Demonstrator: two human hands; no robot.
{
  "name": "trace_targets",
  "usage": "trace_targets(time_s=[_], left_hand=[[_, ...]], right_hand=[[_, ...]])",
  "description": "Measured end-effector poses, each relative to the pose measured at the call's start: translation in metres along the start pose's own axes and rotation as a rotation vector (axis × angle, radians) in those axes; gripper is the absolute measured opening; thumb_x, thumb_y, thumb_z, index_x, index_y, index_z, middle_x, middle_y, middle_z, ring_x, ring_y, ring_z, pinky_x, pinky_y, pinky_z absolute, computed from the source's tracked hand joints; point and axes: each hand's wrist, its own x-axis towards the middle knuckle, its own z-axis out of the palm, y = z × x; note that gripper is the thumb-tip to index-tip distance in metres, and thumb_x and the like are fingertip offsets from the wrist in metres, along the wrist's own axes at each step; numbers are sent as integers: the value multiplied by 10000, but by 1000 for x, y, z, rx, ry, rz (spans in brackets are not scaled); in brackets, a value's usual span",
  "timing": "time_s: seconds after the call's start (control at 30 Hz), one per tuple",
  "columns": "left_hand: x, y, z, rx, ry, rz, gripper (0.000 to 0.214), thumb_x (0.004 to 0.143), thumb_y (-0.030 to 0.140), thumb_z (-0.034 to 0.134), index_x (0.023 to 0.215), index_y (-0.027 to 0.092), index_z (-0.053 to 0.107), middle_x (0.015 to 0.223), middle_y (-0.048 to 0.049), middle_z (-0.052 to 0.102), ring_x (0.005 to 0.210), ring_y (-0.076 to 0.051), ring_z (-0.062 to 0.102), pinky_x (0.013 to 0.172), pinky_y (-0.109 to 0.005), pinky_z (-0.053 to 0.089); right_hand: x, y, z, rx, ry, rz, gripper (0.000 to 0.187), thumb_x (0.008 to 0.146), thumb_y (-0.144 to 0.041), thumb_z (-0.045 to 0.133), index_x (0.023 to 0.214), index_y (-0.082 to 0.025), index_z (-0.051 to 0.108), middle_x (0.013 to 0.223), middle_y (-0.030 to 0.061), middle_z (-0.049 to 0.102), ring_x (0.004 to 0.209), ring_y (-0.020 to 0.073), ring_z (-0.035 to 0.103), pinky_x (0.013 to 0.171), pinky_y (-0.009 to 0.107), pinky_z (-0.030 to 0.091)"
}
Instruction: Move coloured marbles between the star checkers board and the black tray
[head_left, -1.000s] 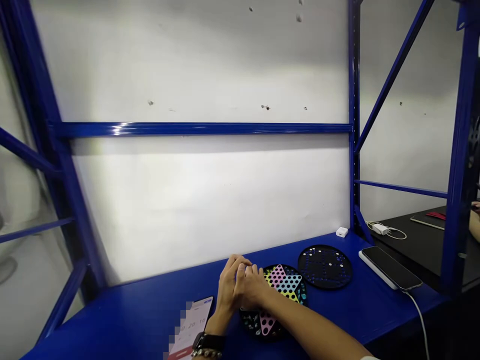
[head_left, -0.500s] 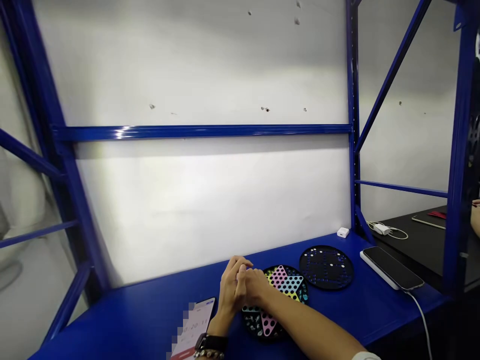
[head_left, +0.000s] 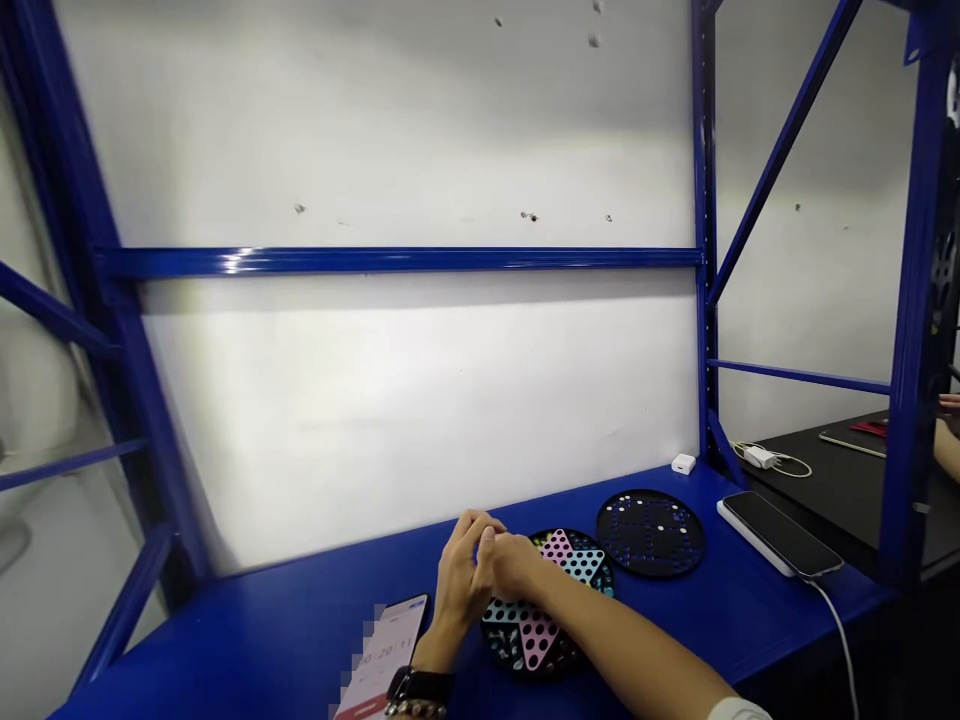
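Left grip, right grip touching over board, 11 o'clock edge. Fingers bunched; whether clamped on piece, cannot tell. Seems mid piece-placing; next needs fine pinch.

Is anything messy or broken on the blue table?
Nothing looks spilled or broken. The left hand and right hand meet over the star board, and the black board lies flat beside it. Only small dark marks dot the wall.
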Motion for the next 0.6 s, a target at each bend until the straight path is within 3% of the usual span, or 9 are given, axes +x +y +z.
trace_targets(time_s=[0.1, 0.2, 0.33, 0.5, 0.6], left_hand=[[2, -10, -6, 146, -71, -181, 358, 979, 379, 330, 874, 235, 640, 965, -38, 672, 856, -201, 634, 756, -300, 506], [1, -34, -14, 326, -171, -392, 324, 963, 282, 335, 998, 244, 655, 1087, -40, 687, 974, -194, 643, 811, -281, 489], [-7, -63, -16, 331, -375, -446, 332, 903, 214, 393, 1083, 226, 671, 1163, -48, 698, 1055, -198, 645, 930, -303, 476], [-14, -59, -1, 145, -599, -369, 318, 817, 290, 519, 1072, 223, 695, 1098, -42, 718, 908, -204, 668, 840, -300, 509], [-14, -53, 4, 112, -629, -338, 280, 756, 267, 538, 974, 220, 707, 1024, -42, 728, 888, -213, 666, 825, -305, 508]], right_hand=[[-2, 6, -2, 152, 72, 73, 199, 886, -243, 499, 920, -166, 680, 960, 87, 731, 851, 209, 666, 733, 290, 496], [-2, 17, -7, 437, 210, 147, 294, 958, -265, 390, 842, -184, 648, 891, 56, 703, 843, 173, 629, 767, 270, 463], [-12, 41, -23, 733, 323, 191, 338, 978, -328, 332, 828, -201, 607, 936, 54, 669, 890, 182, 603, 804, 289, 453], [-45, 88, -57, 609, 457, 263, 342, 962, -420, 345, 773, -212, 539, 859, 47, 618, 850, 205, 573, 796, 319, 453], [-81, 121, -79, 455, 376, 363, 209, 894, -398, 498, 899, -204, 579, 985, 62, 629, 964, 214, 576, 875, 321, 440]])
